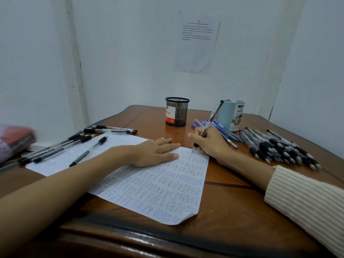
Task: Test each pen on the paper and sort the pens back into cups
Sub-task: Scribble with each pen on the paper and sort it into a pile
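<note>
- Paper (152,192): one sheet, densely scribbled, lying on the wooden table (232,211).
- Left hand (154,152): flat on the sheet, fingers straight, holding nothing.
- Right hand (210,142): grips one pen (210,121), tip at the sheet's far right corner.
- Cups: two, a black mesh cup (178,112) and a pale blue cup (230,114).
- Left-side pens (55,148): at least six.
- Blue pens (223,130) and black pile (279,148): overlapping, uncountable.

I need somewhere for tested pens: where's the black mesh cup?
Head view: the black mesh cup stands centre-back on the table, left of the pale blue cup.
</note>
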`<state>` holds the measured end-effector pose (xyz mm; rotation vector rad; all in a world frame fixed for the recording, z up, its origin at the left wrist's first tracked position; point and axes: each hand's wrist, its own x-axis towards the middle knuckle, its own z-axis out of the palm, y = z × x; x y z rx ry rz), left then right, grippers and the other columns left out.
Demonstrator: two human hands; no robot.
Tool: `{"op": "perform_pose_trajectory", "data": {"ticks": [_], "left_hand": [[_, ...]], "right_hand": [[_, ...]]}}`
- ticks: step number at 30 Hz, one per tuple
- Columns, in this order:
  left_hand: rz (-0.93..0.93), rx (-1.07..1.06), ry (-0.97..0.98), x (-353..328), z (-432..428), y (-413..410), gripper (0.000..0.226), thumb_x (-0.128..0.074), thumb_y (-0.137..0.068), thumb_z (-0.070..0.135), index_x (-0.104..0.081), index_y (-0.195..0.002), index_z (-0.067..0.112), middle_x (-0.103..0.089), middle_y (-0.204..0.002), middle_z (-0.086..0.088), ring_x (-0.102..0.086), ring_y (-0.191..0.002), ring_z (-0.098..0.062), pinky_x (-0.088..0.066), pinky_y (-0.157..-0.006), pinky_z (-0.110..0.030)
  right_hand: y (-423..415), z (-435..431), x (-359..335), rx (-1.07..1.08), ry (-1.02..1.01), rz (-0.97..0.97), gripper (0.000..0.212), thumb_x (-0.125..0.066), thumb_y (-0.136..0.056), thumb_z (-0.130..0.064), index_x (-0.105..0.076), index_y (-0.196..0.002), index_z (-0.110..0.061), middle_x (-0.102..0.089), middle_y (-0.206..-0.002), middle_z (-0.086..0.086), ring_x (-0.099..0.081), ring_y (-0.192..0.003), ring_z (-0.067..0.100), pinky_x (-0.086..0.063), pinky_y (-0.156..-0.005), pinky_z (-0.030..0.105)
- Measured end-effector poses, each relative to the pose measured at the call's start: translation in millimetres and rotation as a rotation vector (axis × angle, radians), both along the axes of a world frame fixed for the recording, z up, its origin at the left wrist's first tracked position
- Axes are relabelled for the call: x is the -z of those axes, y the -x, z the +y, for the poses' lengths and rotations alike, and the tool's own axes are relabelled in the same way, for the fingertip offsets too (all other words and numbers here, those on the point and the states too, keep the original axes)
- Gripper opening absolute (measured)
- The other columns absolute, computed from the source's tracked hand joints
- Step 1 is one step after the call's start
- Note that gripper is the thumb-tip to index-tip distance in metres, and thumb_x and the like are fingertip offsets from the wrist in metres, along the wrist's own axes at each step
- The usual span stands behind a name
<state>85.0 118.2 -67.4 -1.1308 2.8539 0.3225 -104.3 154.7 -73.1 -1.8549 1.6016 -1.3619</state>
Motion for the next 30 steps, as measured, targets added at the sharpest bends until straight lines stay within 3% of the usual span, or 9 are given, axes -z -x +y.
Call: {"op": "perform_pose_trajectory", "data": {"ticks": [4, 8, 10, 13, 15, 18, 20, 23, 30], "left_hand": [[0.001, -0.003, -0.001, 0, 0, 0, 0.055, -0.02, -0.096, 0.052, -0.003, -0.147, 0.04, 0.004, -0.158, 0.006, 0.006, -0.145, -0.012, 0.002, -0.115, -0.037], [0.012, 0.001, -0.007, -1, 1, -1, 0.055, -0.02, -0.096, 0.052, -0.004, -0.147, 0.04, 0.003, -0.158, 0.007, 0.006, -0.144, -0.011, 0.002, -0.114, -0.035], [0.02, 0.006, -0.011, -2, 2, -2, 0.055, -0.021, -0.096, 0.052, -0.005, -0.147, 0.04, 0.003, -0.158, 0.007, 0.006, -0.144, -0.011, 0.002, -0.114, -0.033], [0.02, 0.005, -0.01, -1, 2, -2, 0.055, -0.021, -0.096, 0.052, -0.005, -0.147, 0.04, 0.002, -0.158, 0.008, 0.005, -0.144, -0.011, 0.002, -0.114, -0.033], [0.016, 0.003, -0.01, -1, 1, -2, 0.055, -0.021, -0.096, 0.052, -0.005, -0.147, 0.04, 0.002, -0.158, 0.008, 0.005, -0.144, -0.011, 0.002, -0.114, -0.034], [0.016, 0.003, -0.01, -1, 0, -1, 0.055, -0.021, -0.096, 0.053, -0.005, -0.147, 0.041, 0.002, -0.158, 0.008, 0.005, -0.144, -0.011, 0.002, -0.114, -0.034], [0.012, 0.002, -0.004, -1, 1, -1, 0.054, -0.02, -0.096, 0.052, -0.005, -0.147, 0.04, 0.002, -0.158, 0.008, 0.005, -0.144, -0.01, 0.001, -0.114, -0.034], [0.012, 0.0, -0.007, -1, 1, 0, 0.054, -0.02, -0.096, 0.052, -0.005, -0.147, 0.041, 0.003, -0.158, 0.008, 0.005, -0.144, -0.01, 0.002, -0.114, -0.034], [0.029, 0.01, -0.009, 0, 1, -1, 0.054, -0.021, -0.096, 0.053, -0.006, -0.146, 0.041, 0.002, -0.158, 0.009, 0.005, -0.144, -0.01, 0.002, -0.114, -0.034]], "right_hand": [[-3, 2, -2, 0.019, 0.03, 0.043, 0.04, -0.057, -0.092, -0.023, -0.044, -0.055, -0.015, -0.052, -0.052, -0.006, -0.049, -0.04, -0.004, -0.039, -0.05, 0.013], [-6, 8, -9, 0.033, 0.022, -0.1, 0.055, -0.042, -0.092, -0.047, -0.049, -0.05, -0.013, -0.052, -0.049, -0.005, -0.053, -0.054, 0.001, -0.042, -0.062, 0.014], [-3, 8, -13, 0.081, 0.01, -0.167, 0.059, -0.037, -0.094, -0.049, -0.047, -0.049, -0.01, -0.047, -0.051, 0.0, -0.048, -0.052, 0.006, -0.041, -0.063, 0.014], [1, 9, -15, 0.139, 0.017, -0.239, 0.039, -0.049, -0.094, -0.038, -0.057, -0.075, -0.005, -0.041, -0.057, 0.0, -0.039, -0.052, 0.009, -0.035, -0.055, 0.019], [1, 10, -15, 0.138, -0.006, -0.213, 0.038, -0.049, -0.095, -0.037, -0.058, -0.098, 0.0, -0.041, -0.055, 0.001, -0.04, -0.051, 0.012, -0.037, -0.055, 0.023], [0, 12, -15, 0.085, -0.015, -0.186, 0.042, -0.041, -0.097, -0.04, -0.064, -0.097, -0.004, -0.046, -0.053, 0.007, -0.052, -0.056, 0.032, -0.047, -0.067, 0.041], [0, 12, -14, 0.083, 0.009, -0.133, 0.04, -0.043, -0.096, -0.039, -0.068, -0.09, -0.009, -0.056, -0.059, 0.012, -0.057, -0.056, 0.027, -0.05, -0.066, 0.033], [-1, 14, -12, 0.1, 0.028, 0.015, 0.039, -0.043, -0.097, -0.036, -0.069, -0.091, -0.008, -0.046, -0.049, 0.001, -0.043, -0.041, 0.004, -0.034, -0.051, 0.016], [-9, 15, -12, 0.142, -0.048, 0.089, 0.055, -0.03, -0.102, -0.035, -0.072, -0.089, -0.002, -0.046, -0.05, -0.001, -0.045, -0.051, 0.009, -0.033, -0.057, 0.02]]}}
